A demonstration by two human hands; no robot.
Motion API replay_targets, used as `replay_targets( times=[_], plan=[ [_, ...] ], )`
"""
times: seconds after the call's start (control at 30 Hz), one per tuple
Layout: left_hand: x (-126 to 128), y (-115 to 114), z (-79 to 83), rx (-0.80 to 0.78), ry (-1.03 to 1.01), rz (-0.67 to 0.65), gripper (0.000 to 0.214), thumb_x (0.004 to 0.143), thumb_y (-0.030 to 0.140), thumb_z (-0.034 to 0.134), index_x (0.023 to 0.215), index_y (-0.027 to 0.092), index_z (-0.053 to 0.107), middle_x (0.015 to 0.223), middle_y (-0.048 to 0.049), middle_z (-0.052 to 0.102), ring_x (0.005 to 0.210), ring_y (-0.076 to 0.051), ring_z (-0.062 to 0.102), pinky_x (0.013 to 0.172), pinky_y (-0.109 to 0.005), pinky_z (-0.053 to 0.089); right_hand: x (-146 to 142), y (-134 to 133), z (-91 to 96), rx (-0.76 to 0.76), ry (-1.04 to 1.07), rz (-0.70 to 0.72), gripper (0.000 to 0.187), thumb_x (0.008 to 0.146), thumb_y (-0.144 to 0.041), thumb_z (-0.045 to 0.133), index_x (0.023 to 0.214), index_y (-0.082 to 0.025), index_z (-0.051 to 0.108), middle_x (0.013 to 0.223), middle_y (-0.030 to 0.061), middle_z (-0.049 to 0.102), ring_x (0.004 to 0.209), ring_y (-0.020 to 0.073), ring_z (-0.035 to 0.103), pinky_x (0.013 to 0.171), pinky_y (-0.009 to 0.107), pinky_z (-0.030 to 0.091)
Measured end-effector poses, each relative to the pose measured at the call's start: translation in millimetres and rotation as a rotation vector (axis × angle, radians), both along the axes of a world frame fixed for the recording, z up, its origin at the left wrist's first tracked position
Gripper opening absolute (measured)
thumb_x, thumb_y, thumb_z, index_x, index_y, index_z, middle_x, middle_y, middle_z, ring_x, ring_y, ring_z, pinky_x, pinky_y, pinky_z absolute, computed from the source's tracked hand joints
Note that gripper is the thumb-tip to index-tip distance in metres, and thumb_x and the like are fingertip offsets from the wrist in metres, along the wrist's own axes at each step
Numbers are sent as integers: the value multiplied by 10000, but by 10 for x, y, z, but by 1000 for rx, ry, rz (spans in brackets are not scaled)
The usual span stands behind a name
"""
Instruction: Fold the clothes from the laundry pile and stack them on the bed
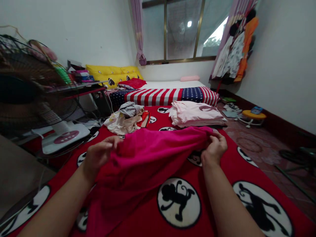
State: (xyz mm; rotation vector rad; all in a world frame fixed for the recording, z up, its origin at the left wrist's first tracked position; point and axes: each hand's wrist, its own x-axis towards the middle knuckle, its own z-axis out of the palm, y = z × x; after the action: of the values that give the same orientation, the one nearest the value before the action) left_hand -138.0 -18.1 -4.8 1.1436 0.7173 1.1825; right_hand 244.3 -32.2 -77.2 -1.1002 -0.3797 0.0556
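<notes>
A bright pink garment [148, 154] is stretched between both my hands above a red blanket with black monkey prints in white circles [222, 184]. My left hand [100, 154] pinches the garment's left edge, fingers closed on the cloth. At the right end, my right hand [214, 148] grips the bunched fabric. The lower part of the garment drapes down toward me over the blanket.
A folded stack of pale pink clothes [196, 113] lies beyond the garment, and a loose pile of clothes [127, 118] to its left. A standing fan [37, 95] is at the left. A stars-and-stripes blanket [168, 95] covers the far mattress. A tiled floor [261, 144] runs along the right.
</notes>
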Motion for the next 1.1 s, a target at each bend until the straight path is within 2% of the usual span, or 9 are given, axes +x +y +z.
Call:
replay_targets(
  times=[0.1, 0.17, 0.37, 0.5, 0.67, 0.77, 0.97, 1.03, 1.1],
  plan=[
    [26, -211, -20, -125, 317, -719, 417, 588, 415, 779, 841, 91, 709, 688, -137, 717, 593, -272, 679, 536, -334, 542, 110, 13, -133, -128, 79, -77, 230, 631, -234, 486, 859, -209, 499, 863, 0, 519, 858, 179, 568, 811, 348, 485],
    [102, -269, -37, -120, 514, -912, 447, 694, 438, 745, 1018, 137, 680, 804, -112, 739, 652, -222, 687, 592, -295, 536, 144, 6, -175, -159, 83, -111, 275, 617, -228, 499, 891, -207, 500, 889, 5, 507, 886, 181, 553, 858, 353, 467],
    [433, -310, -92, 334, 895, -291, 558, 763, 414, 708, 1266, 209, 581, 1239, -106, 611, 1052, -223, 603, 822, -292, 518, 136, -31, -153, -287, -45, -2, 361, 613, -220, 557, 972, -176, 564, 933, 30, 563, 882, 185, 561, 899, 361, 450],
    [568, -377, -195, 538, 1053, -179, 719, 698, 381, 761, 1359, 242, 517, 1344, -105, 550, 1185, -271, 537, 968, -380, 464, 92, -154, -71, -567, -361, -43, 333, 668, -200, 560, 990, -175, 640, 1066, 109, 559, 999, 252, 554, 950, 417, 412],
    [630, -432, -264, 663, 1063, -71, 246, 742, 157, 657, 966, 215, 743, 1036, -71, 693, 994, -221, 625, 906, -344, 475, -58, -282, 190, -514, -650, -258, 271, 749, -172, 546, 996, -181, 656, 1254, 139, 502, 1140, 263, 490, 952, 392, 403],
    [670, -470, -185, 682, 916, -8, 186, 772, 147, 634, 894, 220, 754, 992, -57, 695, 934, -190, 635, 834, -296, 489, -277, -318, 346, -329, -628, 100, 213, 791, -222, 569, 985, -182, 645, 1062, 88, 612, 816, 176, 557, 763, 322, 465],
    [774, -561, -21, 538, 615, -50, 153, 816, 233, 658, 942, 208, 742, 1060, -75, 682, 973, -195, 646, 783, -263, 519, -844, -464, 438, -382, -553, 1547, 376, 663, -314, 776, 997, -171, 679, 788, -13, 620, 559, 76, 445, 501, 200, 370],
    [764, -565, -20, 494, 524, -50, 200, 834, 273, 651, 1012, 209, 717, 1148, -84, 654, 1035, -207, 635, 847, -289, 521, -862, -458, 429, -348, -484, 1545, 226, 686, -315, 758, 820, -142, 698, 679, -29, 586, 555, 68, 445, 501, 186, 352],
    [716, -550, -45, 437, 506, -42, 298, 851, 328, 632, 1122, 207, 666, 1188, -99, 640, 1048, -221, 637, 878, -322, 522, -731, -396, 413, -186, -281, 1228, 172, 708, -304, 724, 735, -141, 677, 650, -38, 582, 558, 63, 467, 510, 176, 361]
  ],
)
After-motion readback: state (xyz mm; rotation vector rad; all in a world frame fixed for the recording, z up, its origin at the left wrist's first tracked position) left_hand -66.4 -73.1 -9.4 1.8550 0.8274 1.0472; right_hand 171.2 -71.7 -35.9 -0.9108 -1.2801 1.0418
